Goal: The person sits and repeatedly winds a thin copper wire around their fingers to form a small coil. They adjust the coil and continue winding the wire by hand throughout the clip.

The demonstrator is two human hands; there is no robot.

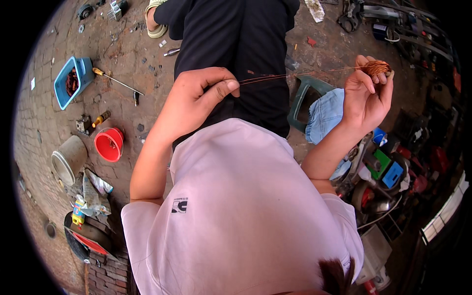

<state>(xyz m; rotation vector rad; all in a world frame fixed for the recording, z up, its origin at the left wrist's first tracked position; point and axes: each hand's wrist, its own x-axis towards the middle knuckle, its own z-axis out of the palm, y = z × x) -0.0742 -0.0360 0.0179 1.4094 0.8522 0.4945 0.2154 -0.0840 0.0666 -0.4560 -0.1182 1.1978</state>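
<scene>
My left hand (204,96) is closed in front of my lap, thumb pressed against the bent fingers. Thin copper wire (268,77) runs from this pinch across my dark trousers to the right. At its other end, a wound bundle of copper wire (377,68) sits in the fingers of my right hand (365,96), raised out to the right. The strands between my hands look drawn nearly straight. My right fingers curl around the bundle's near side, and part of it is hidden behind them.
On the brick floor at left are a blue basin (61,88) holding reddish-brown pieces, a screwdriver (118,81), a red bucket (109,156) and a greyish bucket (66,164). A green stool (296,105) with denim cloth (325,115) stands at right, near piled machine parts (378,189).
</scene>
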